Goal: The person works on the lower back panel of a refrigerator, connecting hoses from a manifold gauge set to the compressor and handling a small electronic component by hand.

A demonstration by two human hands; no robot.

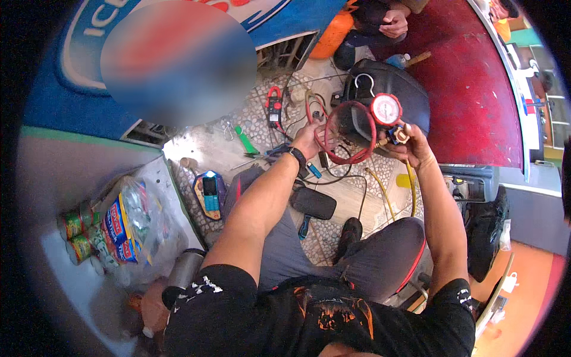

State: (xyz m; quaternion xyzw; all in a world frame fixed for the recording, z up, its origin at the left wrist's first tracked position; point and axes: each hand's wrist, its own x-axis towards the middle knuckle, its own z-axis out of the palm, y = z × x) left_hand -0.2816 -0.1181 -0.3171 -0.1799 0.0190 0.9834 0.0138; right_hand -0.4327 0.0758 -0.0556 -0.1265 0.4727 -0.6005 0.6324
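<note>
My right hand (416, 149) is wrapped round the valve body of a manifold gauge (386, 109) with a red rim and white dial. A metal hook (364, 83) rises above the dial, and a pale valve knob (401, 137) shows by my fingers. From the manifold hangs a yellow hose (414, 193). A red hose (351, 160) loops between my hands, and my left hand (309, 140) grips it, its fingertips partly hidden. Beyond my left hand lies a red and black clamp meter (274, 113). A green-handled tool (242, 139) rests on the floor to its left.
A black bulky case (410, 89) stands behind the gauge, beside a red panel (470, 89). Another person's hand (394, 25) is at the top. A blue cabinet (291, 24) fills the far left. Near my legs are a phone (210, 185), a black pouch (314, 203) and bagged cans (78, 249).
</note>
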